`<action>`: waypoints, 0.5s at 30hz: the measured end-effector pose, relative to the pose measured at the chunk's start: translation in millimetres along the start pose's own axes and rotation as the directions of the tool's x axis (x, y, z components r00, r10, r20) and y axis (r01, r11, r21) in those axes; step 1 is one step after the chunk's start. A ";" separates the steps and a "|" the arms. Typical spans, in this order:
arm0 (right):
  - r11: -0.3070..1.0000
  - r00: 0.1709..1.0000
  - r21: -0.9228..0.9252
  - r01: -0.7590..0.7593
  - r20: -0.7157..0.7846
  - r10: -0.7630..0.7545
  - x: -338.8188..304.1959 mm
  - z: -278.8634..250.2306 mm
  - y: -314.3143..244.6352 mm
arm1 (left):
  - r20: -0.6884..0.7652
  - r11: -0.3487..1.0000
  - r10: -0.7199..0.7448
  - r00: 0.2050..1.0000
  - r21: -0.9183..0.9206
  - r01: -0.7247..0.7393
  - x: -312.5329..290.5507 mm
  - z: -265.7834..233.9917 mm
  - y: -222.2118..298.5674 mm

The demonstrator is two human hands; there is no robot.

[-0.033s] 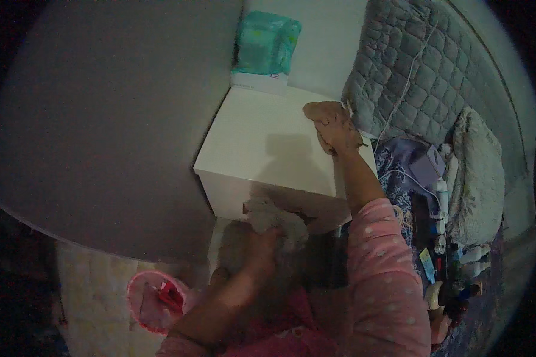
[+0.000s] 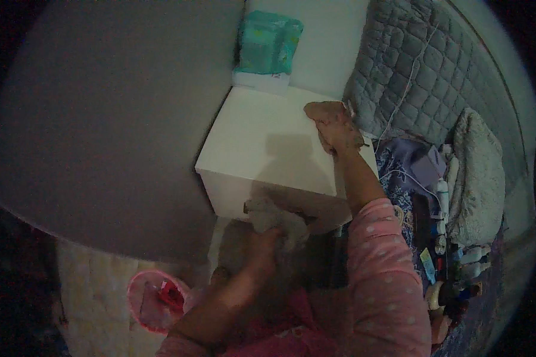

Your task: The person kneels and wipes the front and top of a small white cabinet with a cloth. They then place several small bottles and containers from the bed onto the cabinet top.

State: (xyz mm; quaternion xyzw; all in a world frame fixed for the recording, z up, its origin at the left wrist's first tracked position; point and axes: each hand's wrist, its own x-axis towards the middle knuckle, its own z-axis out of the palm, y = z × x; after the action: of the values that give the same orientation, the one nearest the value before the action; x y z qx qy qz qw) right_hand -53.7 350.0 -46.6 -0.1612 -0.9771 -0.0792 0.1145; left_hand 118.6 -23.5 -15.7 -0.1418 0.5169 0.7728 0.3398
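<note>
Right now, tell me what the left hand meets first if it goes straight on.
Likely the front of the white cabinet, with the pale cloth in the left hand leading; whether the cloth touches it is unclear.

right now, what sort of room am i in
Probably a bedroom: there is grey quilted padding, a pale pillow-like cushion, and a white cabinet beside the padding, like a bedside unit.

Head view: wide fisheye worn on head, looking down from near; white cabinet (image 2: 250, 131) below, front edge closer, back edge farther.
</note>
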 end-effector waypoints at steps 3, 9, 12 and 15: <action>0.993 0.998 0.112 0.029 -0.063 -0.022 -14.4 -2.6 -5.7 | 0.153 0.953 0.133 0.979 0.253 -0.169 12.8 -16.9 -16.1; 0.991 1.000 0.135 -0.010 -0.023 0.013 -90.3 -51.3 -53.0 | 0.065 0.953 0.275 0.959 -0.152 -0.263 40.1 -23.2 -36.7; 0.998 0.999 0.059 -0.014 -0.050 0.017 -135.0 -78.4 -66.9 | -0.030 0.957 0.137 0.990 -0.254 -0.140 29.2 -6.9 -16.6; 0.999 0.999 -0.014 0.042 -0.026 -0.042 -163.9 -89.3 -83.8 | 0.016 0.906 0.404 0.914 -0.142 -0.398 45.1 -22.3 -33.3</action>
State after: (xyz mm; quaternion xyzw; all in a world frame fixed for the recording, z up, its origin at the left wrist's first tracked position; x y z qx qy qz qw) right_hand 87.2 205.8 -11.6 -0.1404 -0.9780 -0.0904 0.1248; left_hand 105.2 -18.6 -74.3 -0.0379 0.4733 0.8626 0.1747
